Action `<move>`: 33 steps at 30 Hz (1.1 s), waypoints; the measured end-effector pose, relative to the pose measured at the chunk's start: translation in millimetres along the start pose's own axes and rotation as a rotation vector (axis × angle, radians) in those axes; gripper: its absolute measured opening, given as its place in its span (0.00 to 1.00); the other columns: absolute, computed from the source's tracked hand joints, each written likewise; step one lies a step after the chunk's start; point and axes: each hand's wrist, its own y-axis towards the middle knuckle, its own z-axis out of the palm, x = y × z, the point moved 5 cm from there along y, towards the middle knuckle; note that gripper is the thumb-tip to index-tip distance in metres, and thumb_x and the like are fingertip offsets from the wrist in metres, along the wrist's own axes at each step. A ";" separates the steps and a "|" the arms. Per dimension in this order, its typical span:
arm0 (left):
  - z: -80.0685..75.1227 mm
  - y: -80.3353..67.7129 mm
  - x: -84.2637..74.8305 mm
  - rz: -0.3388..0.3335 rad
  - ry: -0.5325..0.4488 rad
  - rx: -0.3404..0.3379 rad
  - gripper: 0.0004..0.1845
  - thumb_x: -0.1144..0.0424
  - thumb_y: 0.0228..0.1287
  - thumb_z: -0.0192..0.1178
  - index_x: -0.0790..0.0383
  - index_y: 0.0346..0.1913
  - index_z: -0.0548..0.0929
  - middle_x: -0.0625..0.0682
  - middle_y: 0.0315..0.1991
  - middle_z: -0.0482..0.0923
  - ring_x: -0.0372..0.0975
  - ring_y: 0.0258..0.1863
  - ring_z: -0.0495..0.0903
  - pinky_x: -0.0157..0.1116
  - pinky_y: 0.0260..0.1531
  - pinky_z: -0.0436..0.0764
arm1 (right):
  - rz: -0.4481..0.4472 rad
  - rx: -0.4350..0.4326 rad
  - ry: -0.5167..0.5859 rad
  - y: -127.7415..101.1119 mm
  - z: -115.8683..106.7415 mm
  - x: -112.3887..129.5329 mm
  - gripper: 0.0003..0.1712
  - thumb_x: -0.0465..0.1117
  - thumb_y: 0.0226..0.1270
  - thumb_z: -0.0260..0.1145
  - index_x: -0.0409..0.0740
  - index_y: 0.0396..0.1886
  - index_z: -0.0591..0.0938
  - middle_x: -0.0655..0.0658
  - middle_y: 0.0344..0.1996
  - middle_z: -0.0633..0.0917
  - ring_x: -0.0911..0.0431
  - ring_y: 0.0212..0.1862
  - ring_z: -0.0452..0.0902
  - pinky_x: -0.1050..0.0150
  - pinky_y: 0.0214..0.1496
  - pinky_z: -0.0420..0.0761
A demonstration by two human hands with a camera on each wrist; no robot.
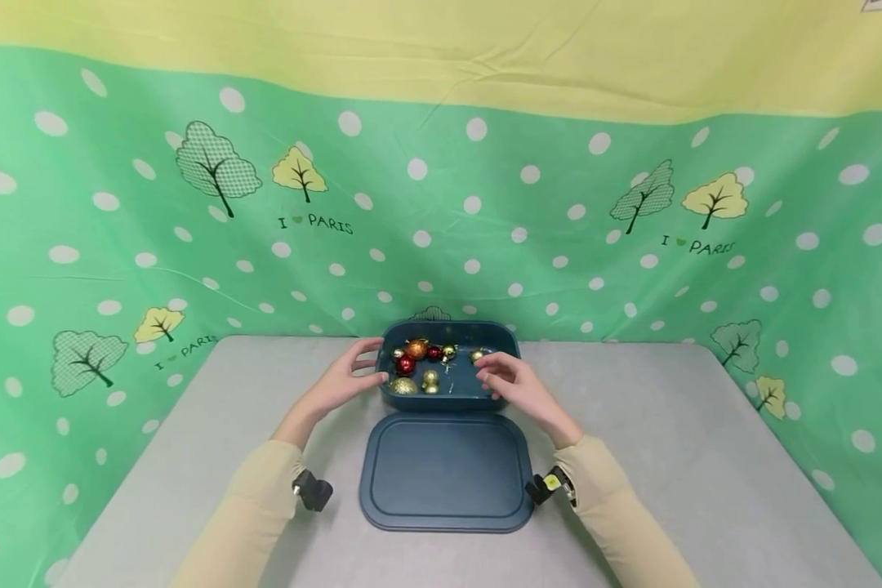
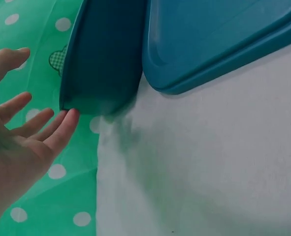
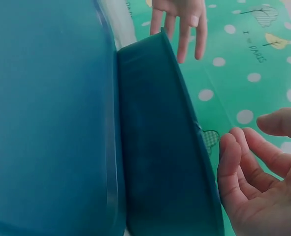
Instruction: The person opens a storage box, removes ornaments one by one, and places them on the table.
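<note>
Flanking the box (image 1: 448, 400), both hands (image 1: 426, 377) open-fingered.

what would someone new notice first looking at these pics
Probably the dark blue box at the far middle of the grey table, holding shiny red, gold and orange baubles. The left hand and right hand sit open at its two sides, and its lid lies flat just in front. Behind hangs a green dotted cloth printed with trees.
</note>
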 end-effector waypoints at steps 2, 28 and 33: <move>-1.1 0.7 2.5 -0.005 -0.009 0.003 0.37 0.67 0.64 0.63 0.70 0.72 0.57 0.72 0.69 0.56 0.65 0.62 0.64 0.57 0.57 0.70 | 0.006 0.011 -0.014 5.0 4.8 1.6 0.14 0.34 0.72 0.58 0.31 0.53 0.77 0.37 0.42 0.82 0.37 0.43 0.77 0.52 0.39 0.81; 10.7 12.1 42.6 -0.061 -0.019 0.088 0.51 0.60 0.60 0.67 0.58 0.77 0.44 0.65 0.76 0.38 0.69 0.66 0.53 0.61 0.62 0.59 | 0.007 0.383 -0.203 54.8 44.8 -16.7 0.17 0.35 0.71 0.57 0.33 0.56 0.79 0.37 0.51 0.82 0.50 0.46 0.79 0.60 0.41 0.81; 12.5 11.4 49.1 -0.048 -0.021 0.098 0.51 0.59 0.62 0.66 0.55 0.78 0.42 0.61 0.77 0.35 0.67 0.67 0.53 0.61 0.63 0.57 | 0.060 0.383 -0.231 60.2 51.3 -23.5 0.16 0.34 0.70 0.60 0.35 0.55 0.81 0.40 0.49 0.83 0.54 0.42 0.79 0.63 0.39 0.80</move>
